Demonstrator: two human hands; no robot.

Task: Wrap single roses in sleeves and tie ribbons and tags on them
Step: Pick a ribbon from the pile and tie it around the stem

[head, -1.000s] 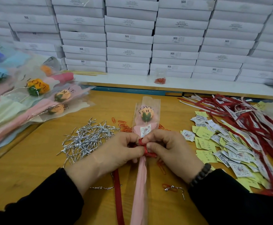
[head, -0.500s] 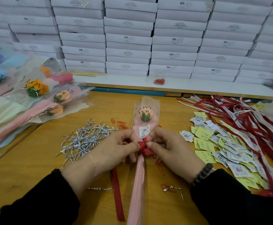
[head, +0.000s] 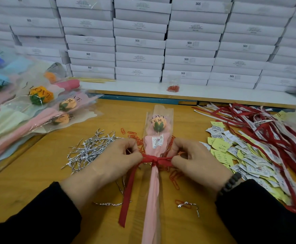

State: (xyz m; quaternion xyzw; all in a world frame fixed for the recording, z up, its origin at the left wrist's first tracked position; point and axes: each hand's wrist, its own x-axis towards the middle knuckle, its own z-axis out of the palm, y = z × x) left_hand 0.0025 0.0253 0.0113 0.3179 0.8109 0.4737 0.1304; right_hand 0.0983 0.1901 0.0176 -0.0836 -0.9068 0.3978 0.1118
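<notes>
The sleeved rose [head: 157, 131] lies lengthwise on the surface [head: 29, 182], bloom pointing away from the person. The left hand [head: 108, 159] and right hand [head: 194, 159] are apart, one at each side of the stem, each pinching one end of the red ribbon [head: 154, 160]. The knot sits on the gathered sleeve just below the tag [head: 157, 141]. To seat it well, both ends should probably be drawn outward evenly and level, keeping the knot centred and the tag uncovered. A free tail hangs down at left. Silver ties [head: 90, 150] lie left; spare tags [head: 232, 150] and ribbons [head: 267, 124] right. Boxes [head: 140, 41] stand behind.
</notes>
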